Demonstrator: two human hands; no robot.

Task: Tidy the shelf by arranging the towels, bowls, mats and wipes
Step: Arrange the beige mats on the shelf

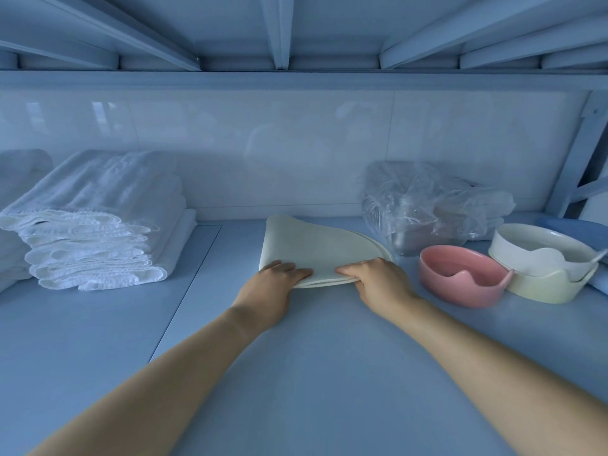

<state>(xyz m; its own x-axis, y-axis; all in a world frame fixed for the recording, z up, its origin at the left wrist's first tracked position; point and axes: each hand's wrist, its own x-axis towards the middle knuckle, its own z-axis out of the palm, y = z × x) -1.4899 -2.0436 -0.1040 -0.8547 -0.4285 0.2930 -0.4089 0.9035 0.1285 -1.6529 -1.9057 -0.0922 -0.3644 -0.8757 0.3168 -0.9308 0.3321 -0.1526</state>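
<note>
A small stack of pale cream mats [316, 248] lies in the middle of the shelf [312, 373], its far left corner curled upward. My left hand [273, 284] rests on the stack's near left edge with the fingers laid on top. My right hand [375, 278] pinches the near right edge, thumb on top and fingers under. Folded white towels [95, 222] are piled at the left. At the right stand a pink bowl [460, 274] and a cream bowl [546, 281] with a white bowl [539, 248] nested in it. A clear plastic pack of wipes [424, 205] sits behind them.
The white back wall [296, 143] closes the shelf behind the mats, and the upper shelf's beams [283, 31] hang low overhead. A metal upright [575, 153] stands at the far right. A second towel pile [19, 179] shows at the left edge.
</note>
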